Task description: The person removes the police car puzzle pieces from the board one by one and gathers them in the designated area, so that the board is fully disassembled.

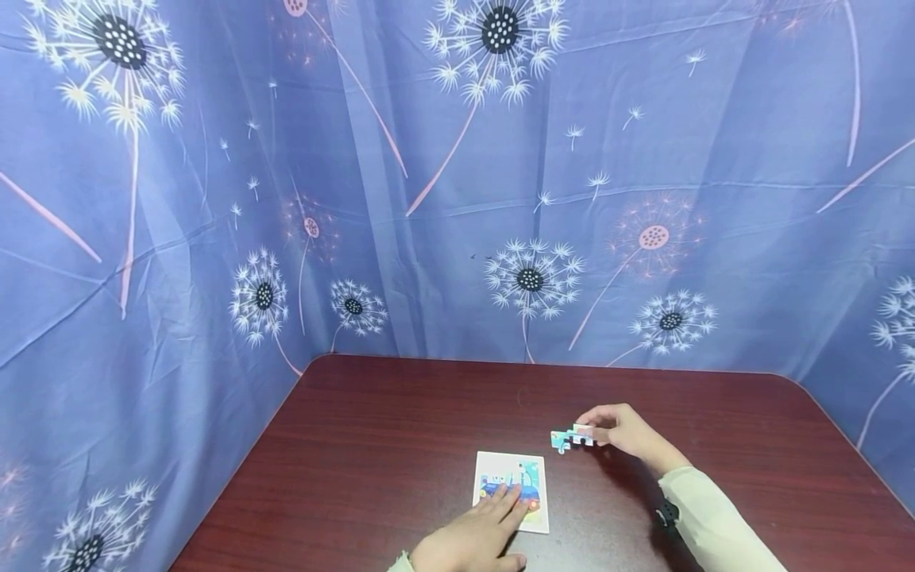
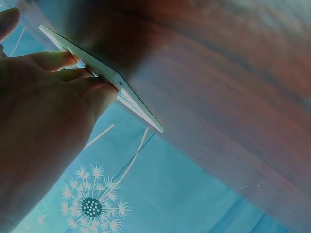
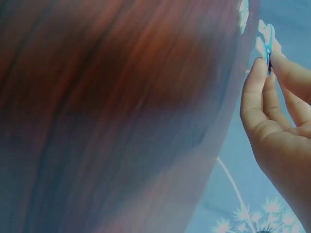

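A square jigsaw board (image 1: pixel 538 521) with a white border and a picture of a blue vehicle lies on the table. My left hand (image 1: pixel 475 531) rests on its near part, fingers extended over the picture and hiding some of it. In the left wrist view, those fingertips touch the face of the board (image 2: pixel 141 110). Farther back and to the right, my right hand (image 1: pixel 629 435) pinches a small jigsaw piece (image 1: pixel 582 430) between thumb and fingers. Another light blue piece (image 1: pixel 560 439) shows just left of it, overlapping it in the head view. The right wrist view shows the pinched piece (image 3: pixel 265 36) edge-on.
The dark red wooden table (image 1: pixel 386 429) has rounded far corners. A blue curtain (image 1: pixel 443 278) with dandelion prints hangs behind it and along the left side. A dark watch-like device (image 1: pixel 667 513) sits at the right wrist, by the pale sleeve (image 1: pixel 711 516).
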{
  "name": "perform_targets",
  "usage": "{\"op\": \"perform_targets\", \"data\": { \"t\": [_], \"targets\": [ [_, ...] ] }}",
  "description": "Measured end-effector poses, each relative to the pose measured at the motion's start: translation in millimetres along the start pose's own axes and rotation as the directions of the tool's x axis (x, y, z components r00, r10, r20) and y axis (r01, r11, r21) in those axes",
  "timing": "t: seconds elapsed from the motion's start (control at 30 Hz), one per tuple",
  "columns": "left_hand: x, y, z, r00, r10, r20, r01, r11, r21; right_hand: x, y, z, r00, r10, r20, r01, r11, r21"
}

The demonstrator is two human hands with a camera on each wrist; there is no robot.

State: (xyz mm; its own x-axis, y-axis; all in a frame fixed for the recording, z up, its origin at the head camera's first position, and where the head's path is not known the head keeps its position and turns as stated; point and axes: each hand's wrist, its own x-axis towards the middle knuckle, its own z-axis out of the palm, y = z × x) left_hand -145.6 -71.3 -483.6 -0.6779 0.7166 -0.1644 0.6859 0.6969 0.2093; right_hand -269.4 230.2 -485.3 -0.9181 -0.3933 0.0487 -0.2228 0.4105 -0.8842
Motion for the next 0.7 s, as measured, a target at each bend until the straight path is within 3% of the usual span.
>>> {"op": "perform_targets", "data": {
  "t": [0.33, 0.7],
  "targets": [
    [0.0, 0.0, 1.4, 1.000, -0.012, 0.025, 0.012, 1.000, -0.005, -3.9, 9, -5, 0.999, 0.010, 0.047, -0.010, 1.000, 0.007],
    [-1.2, 1.6, -2.6, 1.000, -0.009, 0.017, 0.009, 1.000, -0.001, -2.3, 13, -2, 0.999, 0.012, -0.045, -0.018, 0.991, -0.133]
  ]
}}
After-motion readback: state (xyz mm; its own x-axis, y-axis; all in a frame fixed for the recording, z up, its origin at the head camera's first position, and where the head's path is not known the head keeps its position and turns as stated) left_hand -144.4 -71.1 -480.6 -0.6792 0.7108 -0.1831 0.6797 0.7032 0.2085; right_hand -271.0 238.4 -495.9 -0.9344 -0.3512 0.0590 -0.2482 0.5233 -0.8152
